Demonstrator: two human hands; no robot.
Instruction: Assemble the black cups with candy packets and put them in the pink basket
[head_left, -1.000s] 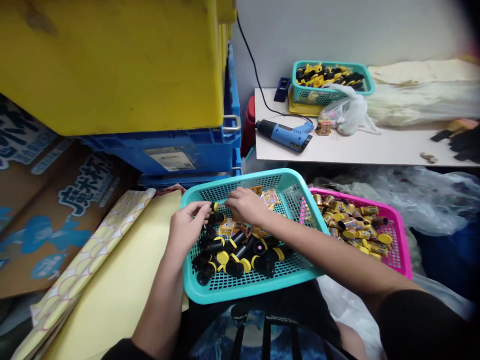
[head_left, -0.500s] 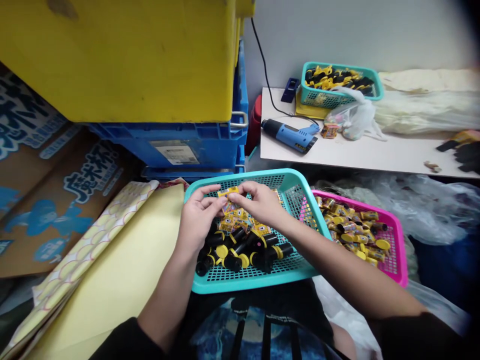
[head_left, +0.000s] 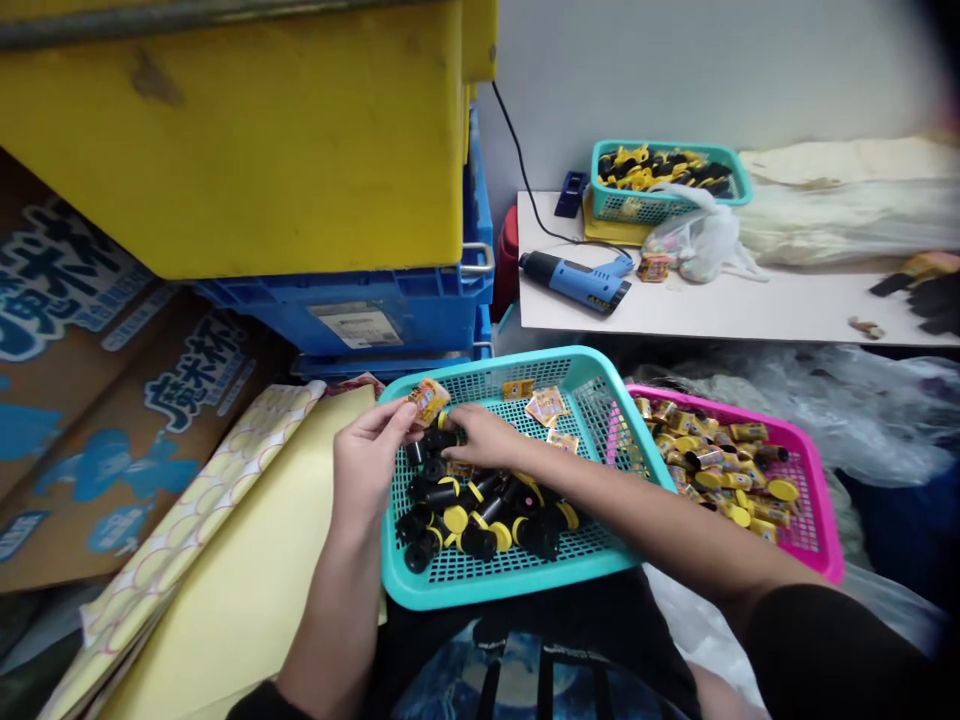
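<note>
My left hand (head_left: 371, 455) pinches a yellow printed plastic sleeve (head_left: 429, 400) between thumb and fingers, raised over the left rim of the turquoise basket (head_left: 517, 592). Down inside that basket, my right hand (head_left: 480, 437) closes its fingers around a small black tube with a yellow cap (head_left: 442, 428), partly hidden by the fingers. Below both hands lie several more black tubes with yellow caps (head_left: 480, 520). Loose printed sleeves (head_left: 546, 404) rest flat on the basket's far side. The basket sits on my lap.
A pink basket (head_left: 829, 540) of sleeve-wrapped tubes stands to the right. On the white shelf (head_left: 705, 310) are a blue heat gun (head_left: 574, 280), a plastic bag (head_left: 709, 240) and another turquoise basket (head_left: 667, 208). Yellow (head_left: 300, 150) and blue crates (head_left: 420, 310) stack at left, beside printed cardboard (head_left: 187, 400).
Both hands were together at the sleeve; now my left hand alone holds it, and my right hand has moved down among the black tubes. The view has shifted slightly.
</note>
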